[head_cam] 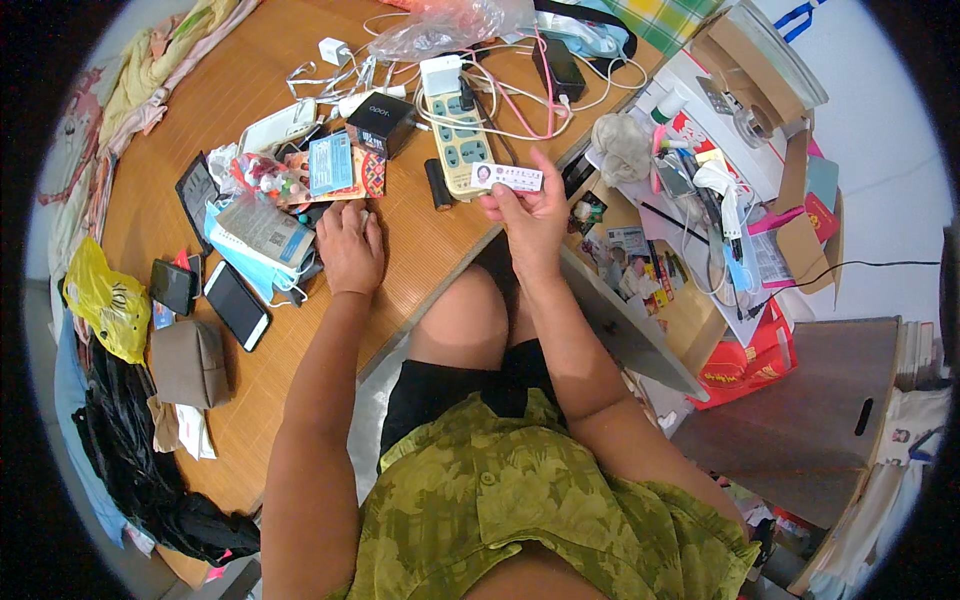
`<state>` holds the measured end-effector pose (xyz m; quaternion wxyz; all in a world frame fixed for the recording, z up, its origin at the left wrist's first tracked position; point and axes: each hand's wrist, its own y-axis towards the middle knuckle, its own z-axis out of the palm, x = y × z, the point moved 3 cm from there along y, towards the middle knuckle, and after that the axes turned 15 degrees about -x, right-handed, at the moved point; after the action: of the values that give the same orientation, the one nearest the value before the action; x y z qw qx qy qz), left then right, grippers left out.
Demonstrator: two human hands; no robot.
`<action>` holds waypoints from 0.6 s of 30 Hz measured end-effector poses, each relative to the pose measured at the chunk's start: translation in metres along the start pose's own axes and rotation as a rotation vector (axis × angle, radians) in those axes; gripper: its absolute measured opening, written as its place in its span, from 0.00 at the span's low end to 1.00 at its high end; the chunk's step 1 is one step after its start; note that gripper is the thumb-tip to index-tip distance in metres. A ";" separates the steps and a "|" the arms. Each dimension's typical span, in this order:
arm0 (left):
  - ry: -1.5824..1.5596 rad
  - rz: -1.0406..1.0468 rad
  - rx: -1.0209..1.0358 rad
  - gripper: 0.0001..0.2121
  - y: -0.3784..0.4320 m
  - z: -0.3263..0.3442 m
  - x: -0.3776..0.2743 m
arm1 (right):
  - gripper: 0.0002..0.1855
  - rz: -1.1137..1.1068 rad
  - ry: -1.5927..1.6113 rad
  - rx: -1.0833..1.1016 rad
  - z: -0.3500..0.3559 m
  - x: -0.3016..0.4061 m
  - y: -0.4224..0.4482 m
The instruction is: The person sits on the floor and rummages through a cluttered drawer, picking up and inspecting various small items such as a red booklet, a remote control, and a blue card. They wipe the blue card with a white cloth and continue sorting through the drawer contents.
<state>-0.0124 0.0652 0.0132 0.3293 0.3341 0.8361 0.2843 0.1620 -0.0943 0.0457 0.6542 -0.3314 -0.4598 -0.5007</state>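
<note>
My right hand (pixel 534 217) pinches a small white name badge (pixel 507 178) with a portrait and writing, between thumb and fingers, above the near end of a power strip (pixel 459 127). My left hand (pixel 351 247) lies palm down on the wooden table, fingers a little bent, at the edge of a pile; whether something is under the fingertips I cannot tell. Beside it are a blue face mask (pixel 247 251), a printed paper packet (pixel 262 229), a blue card (pixel 331 163) and a colourful red card (pixel 370 174). A black cylinder (pixel 438 184) lies left of the power strip.
Left on the table (pixel 300 367) are a smartphone (pixel 237 306), a brown pouch (pixel 189 364) and a yellow plastic bag (pixel 109 304). A black box (pixel 380 124) and tangled cables (pixel 525 97) lie at the back. At right, an open drawer (pixel 637 247) holds small items beside cluttered boxes.
</note>
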 end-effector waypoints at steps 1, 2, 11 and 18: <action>-0.003 0.000 0.005 0.12 0.000 0.000 -0.001 | 0.32 -0.005 -0.003 -0.001 -0.001 -0.001 0.000; -0.006 0.002 0.010 0.12 0.001 0.000 -0.002 | 0.31 0.000 -0.008 -0.006 -0.003 -0.002 0.000; -0.033 0.051 -0.022 0.13 -0.002 0.001 0.000 | 0.28 0.064 0.015 -0.042 -0.019 -0.011 0.008; -0.003 0.047 -0.001 0.12 -0.001 0.003 -0.004 | 0.26 -0.011 -0.074 -0.127 -0.047 0.013 0.012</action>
<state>-0.0085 0.0624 0.0124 0.3240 0.3537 0.8275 0.2919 0.1866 -0.1371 0.0410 0.6117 -0.3879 -0.4527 -0.5199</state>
